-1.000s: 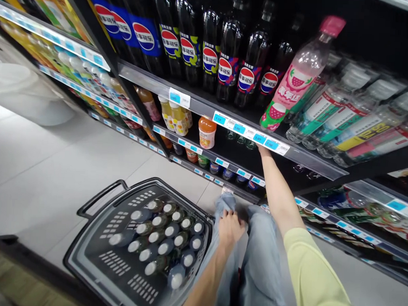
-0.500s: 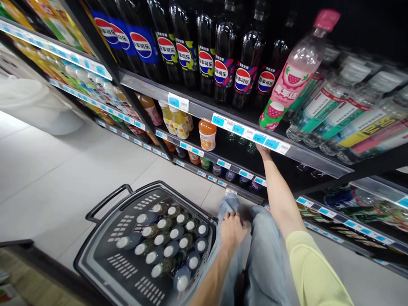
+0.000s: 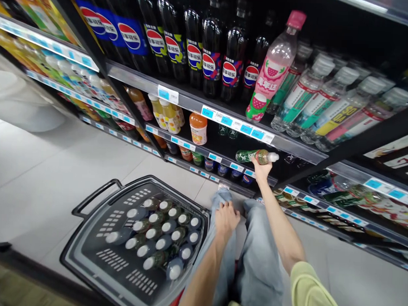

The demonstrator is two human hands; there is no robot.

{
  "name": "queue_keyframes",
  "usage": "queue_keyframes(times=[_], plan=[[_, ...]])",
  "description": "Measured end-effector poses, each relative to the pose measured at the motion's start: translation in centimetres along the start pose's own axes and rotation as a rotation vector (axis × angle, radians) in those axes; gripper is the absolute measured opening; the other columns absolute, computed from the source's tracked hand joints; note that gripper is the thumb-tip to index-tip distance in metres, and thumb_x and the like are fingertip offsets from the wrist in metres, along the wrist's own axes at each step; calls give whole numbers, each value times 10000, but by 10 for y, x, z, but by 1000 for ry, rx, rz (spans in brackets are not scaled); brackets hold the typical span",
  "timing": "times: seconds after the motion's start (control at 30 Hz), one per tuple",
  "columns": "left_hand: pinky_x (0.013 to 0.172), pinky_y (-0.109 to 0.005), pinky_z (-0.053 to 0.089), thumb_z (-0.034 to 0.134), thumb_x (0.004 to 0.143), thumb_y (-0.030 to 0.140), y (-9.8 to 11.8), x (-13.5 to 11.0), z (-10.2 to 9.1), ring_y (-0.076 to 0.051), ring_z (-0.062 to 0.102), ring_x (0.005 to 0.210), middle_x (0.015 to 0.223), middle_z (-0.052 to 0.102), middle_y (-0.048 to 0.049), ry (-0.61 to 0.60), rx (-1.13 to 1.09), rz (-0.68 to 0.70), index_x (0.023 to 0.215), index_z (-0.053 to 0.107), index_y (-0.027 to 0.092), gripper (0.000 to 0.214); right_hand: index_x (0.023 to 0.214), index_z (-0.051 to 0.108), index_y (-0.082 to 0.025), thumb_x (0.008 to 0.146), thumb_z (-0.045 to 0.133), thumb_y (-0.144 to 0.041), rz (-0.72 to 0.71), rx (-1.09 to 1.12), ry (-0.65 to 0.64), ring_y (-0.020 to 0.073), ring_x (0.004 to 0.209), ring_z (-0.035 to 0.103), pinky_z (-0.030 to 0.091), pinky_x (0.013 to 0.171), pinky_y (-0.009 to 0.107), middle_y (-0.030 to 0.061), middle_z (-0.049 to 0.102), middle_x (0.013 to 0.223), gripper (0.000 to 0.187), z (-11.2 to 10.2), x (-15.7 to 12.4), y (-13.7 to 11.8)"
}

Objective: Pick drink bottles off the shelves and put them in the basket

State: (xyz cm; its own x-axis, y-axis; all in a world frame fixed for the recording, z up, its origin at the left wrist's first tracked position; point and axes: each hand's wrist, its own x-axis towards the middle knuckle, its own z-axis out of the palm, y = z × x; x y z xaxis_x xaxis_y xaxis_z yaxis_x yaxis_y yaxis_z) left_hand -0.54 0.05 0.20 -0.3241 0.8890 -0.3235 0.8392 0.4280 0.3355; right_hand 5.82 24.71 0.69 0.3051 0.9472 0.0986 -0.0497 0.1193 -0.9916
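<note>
My right hand grips a green-labelled drink bottle with a white cap. The bottle lies nearly level at the front of the lower shelf, its cap pointing right. My left hand rests on my jeans at the knee, fingers spread and holding nothing. Left of my legs stands a dark shopping basket with several white-capped bottles upright in it. Its black handle sticks out on the far left side.
Above, a shelf holds several cola bottles, a pink-capped bottle and clear water bottles. An orange juice bottle stands on the shelf below. Price-tag rails edge the shelves. Pale floor tiles lie left of the basket.
My right hand has come out from under the upper shelf with a green-labelled bottle in it. My left hand stays on the knee. The whole view has shifted slightly.
</note>
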Motion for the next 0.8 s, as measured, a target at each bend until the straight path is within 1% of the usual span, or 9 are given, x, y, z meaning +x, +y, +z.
queue_keyframes(times=[0.13,0.23,0.27,0.33,0.43,0.53,0.63,0.7,0.8], plan=[[938,-432,544,545,963,279,10,0,4,-352,621,1269,1255,711,-206,4,16,-2,1449,588,101,520,1093,680,-147,583,955,-386,-28,82,72,284,1017,747,621,988,470,122,772,1082,627,-42,-39,-6],[957,-424,536,584,953,318,13,0,4,-349,606,1305,1329,686,-215,10,23,14,1583,445,83,687,1122,661,-203,612,917,-382,32,165,157,246,984,755,628,970,426,59,773,1061,598,-77,-68,-5],[958,-422,535,604,945,329,13,0,4,-348,606,1306,1345,681,-212,7,28,19,1586,437,87,705,1109,657,-218,617,900,-383,86,203,158,235,932,761,640,934,418,34,773,1011,573,-88,-78,-3],[954,-417,533,644,926,330,13,0,3,-345,612,1295,1345,685,-196,-10,51,43,1526,500,114,654,1054,653,-234,625,876,-387,228,281,113,225,790,761,664,836,416,-7,760,878,507,-109,-97,2],[963,-408,518,653,913,270,13,-3,1,-326,627,1263,1297,714,-166,-39,98,137,1336,627,161,437,981,652,-234,628,876,-384,430,365,43,227,645,741,677,724,424,-26,737,757,444,-131,-115,7],[1012,-408,492,635,930,258,15,-5,-1,-305,639,1246,1254,738,-139,-53,112,266,1273,648,189,351,947,667,-217,607,900,-390,550,398,10,238,628,740,677,696,417,-6,745,735,447,-141,-119,8],[1053,-406,467,627,951,288,17,-5,-2,-293,651,1239,1230,753,-127,-88,118,371,1283,646,209,342,932,684,-194,624,920,-437,612,385,-65,228,602,728,669,689,399,1,744,711,458,-139,-115,10],[1062,-407,458,617,952,270,19,-4,-2,-291,672,1215,1186,767,-131,-125,145,394,1290,639,205,345,953,694,-180,656,919,-493,630,360,-106,213,566,708,654,653,380,3,745,704,487,-132,-115,13],[1070,-416,453,614,913,200,21,-3,-2,-296,697,1185,1131,777,-150,-184,207,373,1339,604,168,427,1000,715,-182,684,902,-590,641,309,-143,201,525,680,608,554,338,10,748,694,550,-121,-117,21]])
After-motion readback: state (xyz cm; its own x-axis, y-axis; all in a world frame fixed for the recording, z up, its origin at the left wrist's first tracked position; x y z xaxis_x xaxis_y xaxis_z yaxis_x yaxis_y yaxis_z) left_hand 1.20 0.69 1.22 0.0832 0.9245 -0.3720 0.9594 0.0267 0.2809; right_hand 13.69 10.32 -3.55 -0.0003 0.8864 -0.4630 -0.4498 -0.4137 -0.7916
